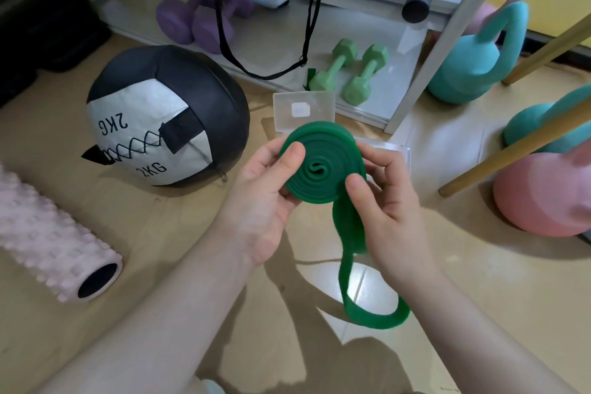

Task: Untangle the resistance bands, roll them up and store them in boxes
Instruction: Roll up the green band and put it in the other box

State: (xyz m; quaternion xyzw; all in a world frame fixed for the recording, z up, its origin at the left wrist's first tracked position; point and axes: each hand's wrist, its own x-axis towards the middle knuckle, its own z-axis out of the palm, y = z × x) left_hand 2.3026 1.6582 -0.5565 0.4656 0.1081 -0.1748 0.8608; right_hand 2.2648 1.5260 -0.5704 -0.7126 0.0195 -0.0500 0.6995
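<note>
Fingers of left hand [265, 189] and right hand [388, 198] pinch green resistance band [319, 166] coil; soft, springy rubber, likely unwinds w/o edge grip; tail loose.

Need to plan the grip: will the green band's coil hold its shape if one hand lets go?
Probably not. The band looks floppy: its unrolled tail hangs limp in a loop. The coil looks loose at its centre, held by the left hand and right hand pinching the rim, so it would likely spring open.
</note>
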